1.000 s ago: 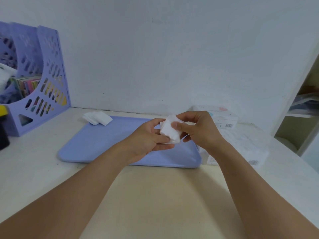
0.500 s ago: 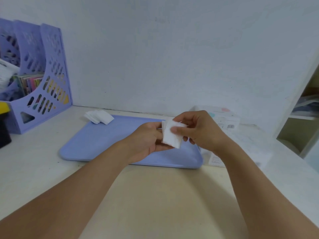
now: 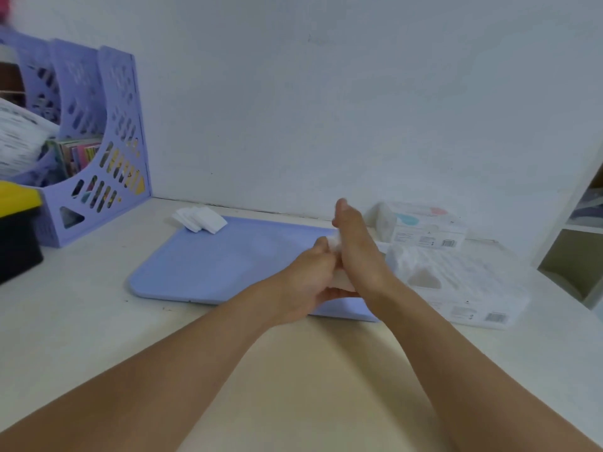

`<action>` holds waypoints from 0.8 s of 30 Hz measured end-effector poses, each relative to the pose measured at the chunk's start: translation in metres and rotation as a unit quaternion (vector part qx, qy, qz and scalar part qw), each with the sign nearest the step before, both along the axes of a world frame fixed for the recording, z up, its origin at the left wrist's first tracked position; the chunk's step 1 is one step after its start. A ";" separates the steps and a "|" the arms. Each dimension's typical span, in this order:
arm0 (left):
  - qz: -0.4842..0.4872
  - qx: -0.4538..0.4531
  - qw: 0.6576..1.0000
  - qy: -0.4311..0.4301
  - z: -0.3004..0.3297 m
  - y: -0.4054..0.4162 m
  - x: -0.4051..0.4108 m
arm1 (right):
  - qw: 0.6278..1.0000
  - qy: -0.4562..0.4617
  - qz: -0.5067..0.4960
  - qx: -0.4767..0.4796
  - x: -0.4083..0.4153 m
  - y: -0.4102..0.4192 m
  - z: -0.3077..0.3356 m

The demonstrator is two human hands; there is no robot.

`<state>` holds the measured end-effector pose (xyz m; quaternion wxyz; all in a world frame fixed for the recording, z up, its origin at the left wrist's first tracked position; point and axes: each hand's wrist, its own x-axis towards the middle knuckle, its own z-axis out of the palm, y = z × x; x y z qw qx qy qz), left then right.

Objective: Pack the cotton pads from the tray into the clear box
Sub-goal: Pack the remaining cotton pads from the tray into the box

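Left hand (image 3: 306, 282) and right hand (image 3: 355, 256) together grip a stack of cotton pads (image 3: 339, 282) above the blue tray (image 3: 212, 265). More pads (image 3: 199, 219) lie at tray's far-left corner. Clear box (image 3: 463, 285) sits right, on worktop (image 3: 81, 321).

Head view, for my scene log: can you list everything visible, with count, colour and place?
tray: one, light blue, centre of the table
loose cotton pads: small pile, white, tray's far left corner
held cotton pads: small stack, white, between both hands above the tray
clear box: one, transparent, right of the tray
carton: one, white, behind the clear box
file rack: one, purple, far left by the wall
table: one, whitish
left hand: holds the stack
right hand: holds the stack
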<state>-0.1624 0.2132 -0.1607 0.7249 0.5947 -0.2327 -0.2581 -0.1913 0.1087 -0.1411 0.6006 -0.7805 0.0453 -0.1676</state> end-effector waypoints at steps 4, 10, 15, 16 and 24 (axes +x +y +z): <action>0.031 0.099 0.990 -0.096 0.003 0.010 0.011 | 0.984 -0.098 -0.017 -0.151 -0.005 -0.001 0.001; 0.060 0.153 0.965 -0.204 0.000 0.018 0.015 | 0.958 0.026 0.178 -0.224 -0.008 -0.016 0.003; 0.060 0.105 0.982 -0.142 0.006 0.011 0.013 | 0.977 -0.017 0.101 -0.187 -0.007 -0.014 0.008; 0.059 0.084 0.987 -0.126 0.005 0.011 0.013 | 0.980 0.011 0.125 -0.154 -0.007 -0.013 0.008; 0.126 0.048 0.989 -0.058 0.010 0.016 0.022 | 0.992 -0.005 0.077 -0.097 -0.001 -0.026 0.011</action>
